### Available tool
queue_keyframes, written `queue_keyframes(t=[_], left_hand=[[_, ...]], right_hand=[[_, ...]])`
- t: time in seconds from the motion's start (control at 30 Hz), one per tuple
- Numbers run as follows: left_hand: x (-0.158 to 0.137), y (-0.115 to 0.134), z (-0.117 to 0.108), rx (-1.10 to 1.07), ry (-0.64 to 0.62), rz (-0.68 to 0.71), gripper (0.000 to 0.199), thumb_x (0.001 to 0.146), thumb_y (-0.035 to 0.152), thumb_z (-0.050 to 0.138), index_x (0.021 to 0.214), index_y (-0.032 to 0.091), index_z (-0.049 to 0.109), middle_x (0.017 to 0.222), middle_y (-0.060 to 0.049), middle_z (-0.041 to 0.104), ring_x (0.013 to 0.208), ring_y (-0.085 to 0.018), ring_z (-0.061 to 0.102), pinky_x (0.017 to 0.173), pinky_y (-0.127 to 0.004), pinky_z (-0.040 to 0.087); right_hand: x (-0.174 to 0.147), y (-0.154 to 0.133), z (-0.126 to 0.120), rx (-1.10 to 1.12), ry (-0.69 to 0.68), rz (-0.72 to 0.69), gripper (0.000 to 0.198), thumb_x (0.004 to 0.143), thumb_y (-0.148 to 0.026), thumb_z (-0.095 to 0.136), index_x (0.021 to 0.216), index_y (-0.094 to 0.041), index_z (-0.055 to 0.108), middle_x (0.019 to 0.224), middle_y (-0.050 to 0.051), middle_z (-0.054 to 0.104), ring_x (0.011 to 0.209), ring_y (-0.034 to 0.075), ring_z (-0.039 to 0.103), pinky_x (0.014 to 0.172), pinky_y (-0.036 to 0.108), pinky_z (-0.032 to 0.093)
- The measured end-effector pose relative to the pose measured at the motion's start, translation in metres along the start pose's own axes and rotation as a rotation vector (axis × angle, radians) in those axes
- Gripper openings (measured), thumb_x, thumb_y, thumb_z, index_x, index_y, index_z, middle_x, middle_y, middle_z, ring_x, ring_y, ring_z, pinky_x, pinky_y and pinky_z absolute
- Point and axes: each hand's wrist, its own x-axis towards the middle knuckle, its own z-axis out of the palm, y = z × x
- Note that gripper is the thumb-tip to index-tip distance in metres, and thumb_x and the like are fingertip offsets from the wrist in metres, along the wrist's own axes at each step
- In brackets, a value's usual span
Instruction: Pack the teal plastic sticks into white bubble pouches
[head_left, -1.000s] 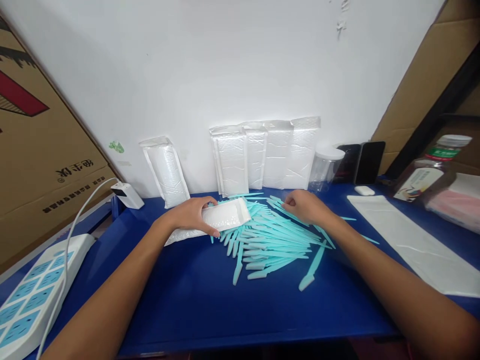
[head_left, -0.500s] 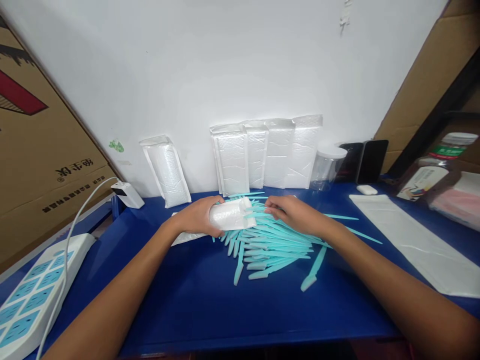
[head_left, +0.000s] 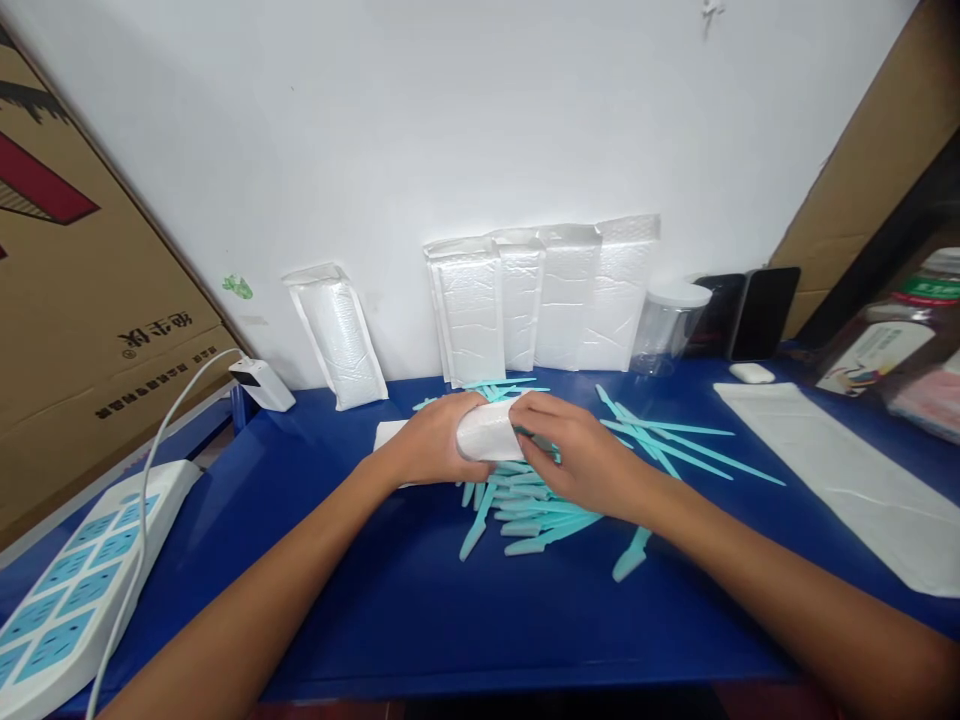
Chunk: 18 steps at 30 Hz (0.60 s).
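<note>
At the far left of the blue worktop (head_left: 420, 610) lies a power strip (head_left: 71, 590), with a charger (head_left: 261, 384) by the wall. Mid-worktop, the left hand (head_left: 431, 445) has its fingers wrapped round a white pouch (head_left: 487, 432), lifted just above the pile of teal sticks (head_left: 540, 500). Right beside it, the right hand (head_left: 577, 455) pinches the pouch's open end, fingers curled. Behind stand more pouches (head_left: 540, 300), then a jar (head_left: 664, 325) and phones (head_left: 757, 312) to the right
</note>
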Motion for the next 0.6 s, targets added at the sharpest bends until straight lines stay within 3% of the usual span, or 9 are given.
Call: queue_keyframes(t=[0.13, 0.23, 0.3, 0.37, 0.5, 0.53, 0.6], left_hand=[[0.000, 0.000, -0.002, -0.084, 0.062, -0.021, 0.040, 0.067, 0.039, 0.082, 0.099, 0.021, 0.066, 0.087, 0.001, 0.068, 0.075, -0.019, 0.063, 0.066, -0.029, 0.045], [-0.001, -0.003, -0.011, -0.150, 0.198, -0.050, 0.038, 0.069, 0.037, 0.082, 0.099, 0.018, 0.069, 0.088, 0.001, 0.070, 0.077, -0.018, 0.064, 0.066, -0.027, 0.047], [0.000, -0.012, -0.022, -0.207, 0.369, -0.084, 0.044, 0.069, 0.040, 0.084, 0.103, 0.016, 0.071, 0.094, -0.002, 0.073, 0.082, -0.020, 0.066, 0.070, -0.028, 0.051], [0.002, -0.029, -0.035, -0.287, 0.617, -0.144, 0.046, 0.067, 0.047, 0.086, 0.095, 0.014, 0.070, 0.088, -0.004, 0.072, 0.078, -0.021, 0.066, 0.068, -0.029, 0.053], [0.003, -0.073, -0.053, -0.454, 1.185, -0.264, 0.049, 0.073, 0.055, 0.081, 0.098, 0.015, 0.067, 0.094, -0.006, 0.073, 0.084, -0.022, 0.069, 0.079, -0.034, 0.058], [0.003, -0.081, -0.055, -0.444, 1.297, -0.262, 0.049, 0.076, 0.055, 0.078, 0.103, 0.015, 0.067, 0.100, -0.007, 0.073, 0.090, -0.022, 0.070, 0.085, -0.035, 0.058], [0.001, -0.092, -0.056, -0.377, 1.403, -0.232, 0.052, 0.077, 0.052, 0.079, 0.112, 0.017, 0.063, 0.111, -0.008, 0.072, 0.101, -0.023, 0.070, 0.096, -0.037, 0.056]], right_hand=[[0.005, 0.001, -0.008, 0.167, 0.258, -0.022, 0.026, 0.101, -0.021, 0.060, 0.124, -0.026, 0.071, 0.116, 0.008, 0.075, 0.107, 0.025, 0.070, 0.090, 0.041, 0.058], [0.008, 0.008, -0.019, 0.065, 0.481, 0.010, 0.021, 0.099, -0.023, 0.064, 0.118, -0.025, 0.073, 0.109, 0.008, 0.074, 0.100, 0.025, 0.069, 0.087, 0.041, 0.057], [0.010, 0.021, -0.026, -0.034, 0.613, 0.066, 0.016, 0.099, -0.024, 0.063, 0.110, -0.025, 0.074, 0.101, 0.007, 0.073, 0.093, 0.024, 0.068, 0.082, 0.040, 0.056], [0.009, 0.037, -0.028, -0.092, 0.654, 0.135, 0.014, 0.100, -0.024, 0.061, 0.103, -0.024, 0.075, 0.096, 0.006, 0.072, 0.088, 0.023, 0.067, 0.077, 0.038, 0.054], [0.006, 0.065, -0.022, -0.130, 0.599, 0.226, 0.016, 0.100, -0.026, 0.059, 0.100, -0.022, 0.074, 0.094, 0.006, 0.072, 0.083, 0.022, 0.066, 0.073, 0.036, 0.053], [0.006, 0.068, -0.020, -0.126, 0.573, 0.235, 0.016, 0.100, -0.026, 0.058, 0.100, -0.021, 0.074, 0.095, 0.007, 0.072, 0.083, 0.021, 0.066, 0.074, 0.036, 0.054], [0.005, 0.071, -0.016, -0.117, 0.524, 0.245, 0.017, 0.101, -0.026, 0.057, 0.100, -0.021, 0.073, 0.096, 0.007, 0.072, 0.081, 0.021, 0.066, 0.074, 0.036, 0.053]])
